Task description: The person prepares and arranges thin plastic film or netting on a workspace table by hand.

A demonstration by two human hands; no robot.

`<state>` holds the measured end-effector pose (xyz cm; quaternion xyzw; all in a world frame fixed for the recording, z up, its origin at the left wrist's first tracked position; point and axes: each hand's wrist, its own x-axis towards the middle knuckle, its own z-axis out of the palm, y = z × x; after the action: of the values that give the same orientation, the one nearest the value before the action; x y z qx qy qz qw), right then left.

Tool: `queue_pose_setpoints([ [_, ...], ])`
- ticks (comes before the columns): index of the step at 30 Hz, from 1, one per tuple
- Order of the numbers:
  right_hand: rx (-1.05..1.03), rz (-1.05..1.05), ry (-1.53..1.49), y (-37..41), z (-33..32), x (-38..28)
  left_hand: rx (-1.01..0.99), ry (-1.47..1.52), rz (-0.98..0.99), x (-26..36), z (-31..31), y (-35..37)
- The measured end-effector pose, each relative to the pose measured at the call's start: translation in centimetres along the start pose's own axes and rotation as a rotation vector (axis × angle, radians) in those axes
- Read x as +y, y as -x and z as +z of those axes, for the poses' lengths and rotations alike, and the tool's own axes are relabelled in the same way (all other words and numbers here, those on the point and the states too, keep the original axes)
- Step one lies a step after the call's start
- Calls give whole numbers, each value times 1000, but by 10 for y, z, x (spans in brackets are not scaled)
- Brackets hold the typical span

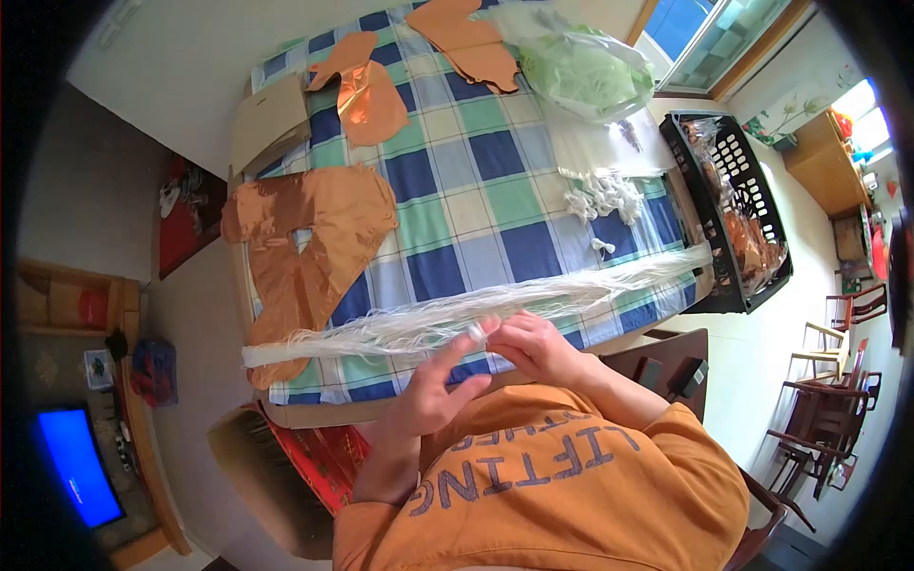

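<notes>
A long bundle of white strands [457, 309] lies across the near edge of the checked tablecloth [476, 190]. My left hand [433, 381] and my right hand [533, 344] meet just in front of the bundle, fingertips together on a small white piece [476, 331] pinched between them. A small pile of similar white pieces [602, 195] lies farther back on the right. Orange foil shapes [305, 238] are stacked at the left of the table.
A black plastic crate [728, 205] with wrapped goods stands at the right edge. More orange foil shapes [466, 43], a cardboard box [269, 119] and a green plastic bag [581, 71] lie at the far end. Wooden chairs [819, 400] stand at right, a red bag [319, 457] below the table.
</notes>
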<state>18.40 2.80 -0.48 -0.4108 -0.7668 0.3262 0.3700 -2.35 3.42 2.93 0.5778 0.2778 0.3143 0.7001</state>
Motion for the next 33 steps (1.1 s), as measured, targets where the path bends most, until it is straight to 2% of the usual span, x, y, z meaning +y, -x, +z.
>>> queue_pose_setpoints([
  [2, -9, 20, -50, -1, -1, -7, 184, -641, 80, 2, 3, -12],
  [3, 15, 27, -44, -2, -2, -6, -15, -680, -171, 3, -6, -8],
  [6, 35, 47, -36, -1, -3, -5, -218, 128, 21, -10, -18, 1],
  [7, 4, 42, -44, -1, -2, -6, 87, 16, 83, -1, -3, -1],
  [10, 32, 76, -105, -1, -1, -9, 207, -749, 115, 4, -1, -12],
  [11, 61, 97, -128, -2, -2, -9, 7, -767, -92, -3, -11, -3],
  [14, 46, 78, -90, -4, -3, -7, -119, -54, 90, -4, -14, -3],
  [18, 92, 128, -68, -5, 2, -12, 193, -911, 365, -15, 6, -20],
  [19, 97, 132, -31, -5, 1, -11, 290, -982, 389, -18, 11, -23],
  [22, 138, 152, -43, -3, -5, -12, 298, -935, 128, -35, 6, -16],
  [25, 130, 87, -63, -8, -16, -19, 276, -498, -104, -30, 9, -13],
  [28, 9, 71, -126, -9, -13, -17, 222, -355, -199, -31, 3, -12],
  [30, -71, 65, -154, -10, -13, -15, 195, -336, -206, -27, 2, -13],
  [33, -85, 48, -109, -8, -14, -13, 153, -309, -175, -28, -1, -13],
])
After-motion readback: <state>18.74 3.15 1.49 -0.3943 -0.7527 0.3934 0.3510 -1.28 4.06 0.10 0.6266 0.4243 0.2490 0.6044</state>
